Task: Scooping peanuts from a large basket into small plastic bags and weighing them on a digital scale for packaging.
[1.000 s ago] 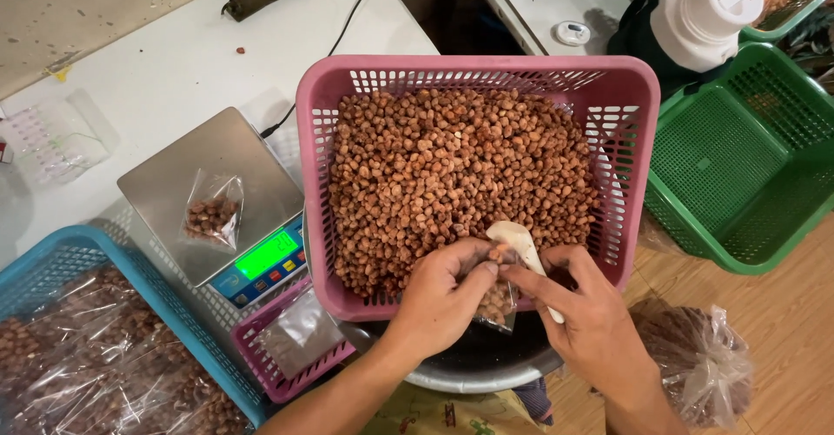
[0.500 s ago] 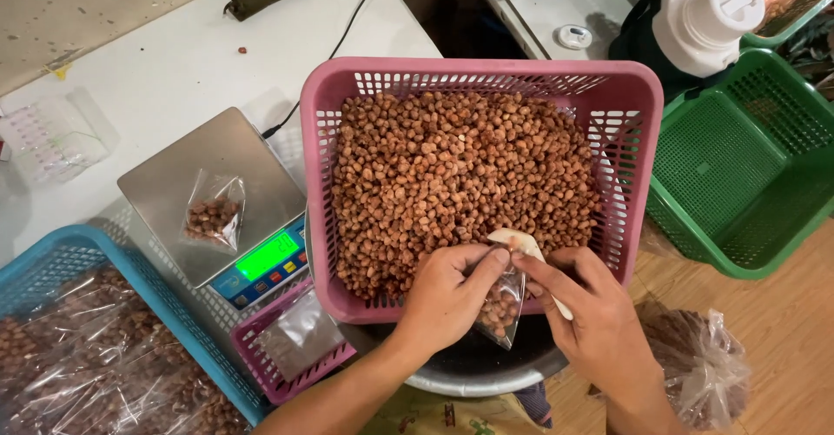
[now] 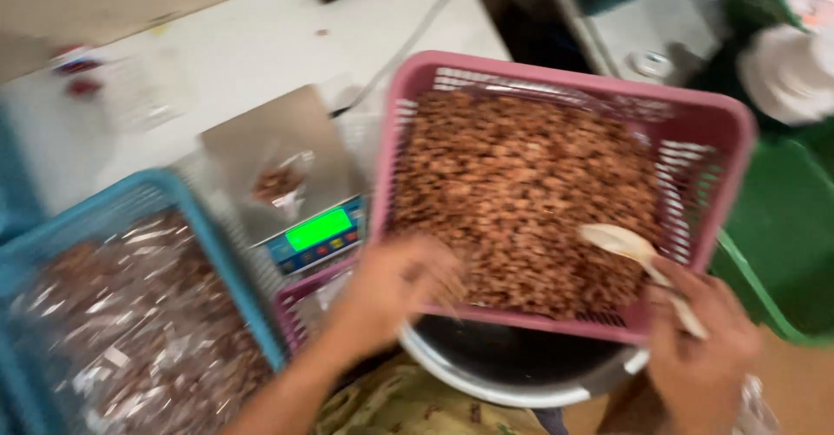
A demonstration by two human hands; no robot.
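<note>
Nearest us, a round metal basin (image 3: 512, 374) sits under the near edge of the pink basket (image 3: 565, 79), which is heaped with brown nuts (image 3: 521, 192). Our right hand (image 3: 704, 348) has its fingers clamped on the handle of a pale spoon (image 3: 638, 261); its long axis runs from the hand up and to the left, bowl end over the nuts. Our left hand (image 3: 404, 283) is at the basket's near left rim; blur hides whether its fingers are together or apart. Left of it we see a blue basket (image 3: 187, 205) of filled clear bags. Beyond, a scale (image 3: 287, 153) with a green display carries one small bag (image 3: 278, 183) on the white surface (image 3: 217, 53). A green basket (image 3: 782, 227) stands to the right.
</note>
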